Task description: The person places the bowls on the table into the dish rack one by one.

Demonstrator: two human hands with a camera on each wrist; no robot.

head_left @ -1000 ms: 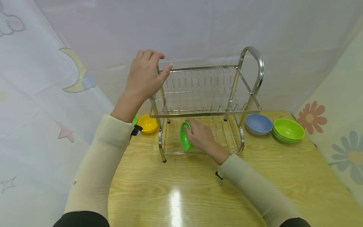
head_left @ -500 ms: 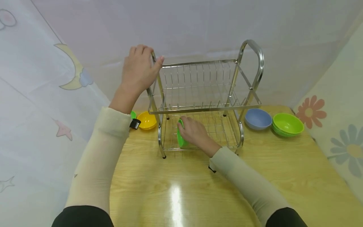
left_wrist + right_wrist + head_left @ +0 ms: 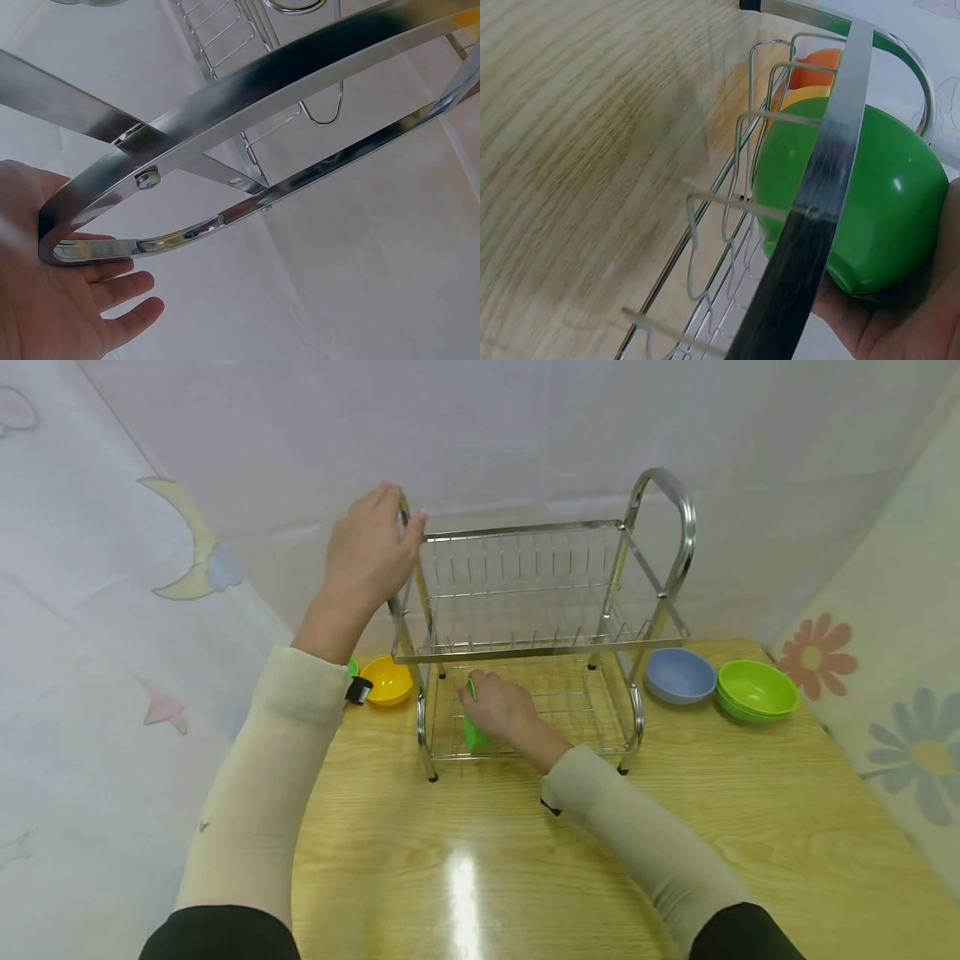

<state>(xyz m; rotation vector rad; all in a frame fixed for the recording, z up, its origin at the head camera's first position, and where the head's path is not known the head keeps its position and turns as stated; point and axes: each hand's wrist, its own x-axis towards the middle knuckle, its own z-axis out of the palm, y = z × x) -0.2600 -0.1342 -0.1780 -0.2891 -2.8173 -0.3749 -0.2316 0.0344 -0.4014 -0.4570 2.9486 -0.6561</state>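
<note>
My right hand [image 3: 501, 708] holds a green bowl [image 3: 474, 735] tipped on its side at the lower tier of a two-tier metal dish rack [image 3: 525, 652]. In the right wrist view the green bowl [image 3: 892, 195] stands behind the rack's flat bar and wire prongs, with fingers partly hidden beneath it. Up at the rack's left end, my left hand [image 3: 367, 552] rests on the curved top of the side frame. The left wrist view has that bent tube [image 3: 90, 187] lying against the palm, the visible fingers [image 3: 124, 289] extended rather than wrapped round it.
A yellow bowl [image 3: 388, 682] sits left of the rack, with a green bowl [image 3: 352, 668] partly hidden by the left wrist. To the right are a blue bowl [image 3: 680, 677] and stacked green bowls [image 3: 757, 689]. All stand on a wooden table [image 3: 420, 860] before a patterned cloth.
My right hand has shifted left with the green bowl, which turned from showing its inside to nearly edge-on. My left hand moved slightly left onto the rack's frame.
</note>
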